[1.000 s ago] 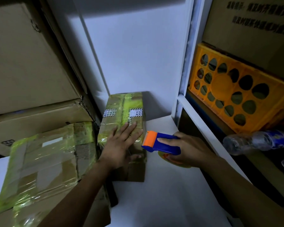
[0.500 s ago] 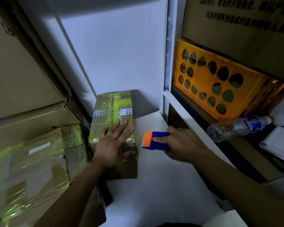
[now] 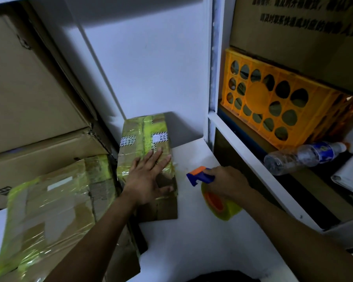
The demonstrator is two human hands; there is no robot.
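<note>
Tape dispenser (image 3: 200,177) now farther from glossy box (image 3: 143,135)

Head-worn camera looks forward and down, close over the white table (image 3: 192,251).

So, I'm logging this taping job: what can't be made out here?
Head view only.
Labels on the small box: print too small.
Its top under the left hand: covered by it.
Handle of the tape dispenser: hidden inside the right hand.
The large taped box: cut off at the frame's lower left corner.
</note>
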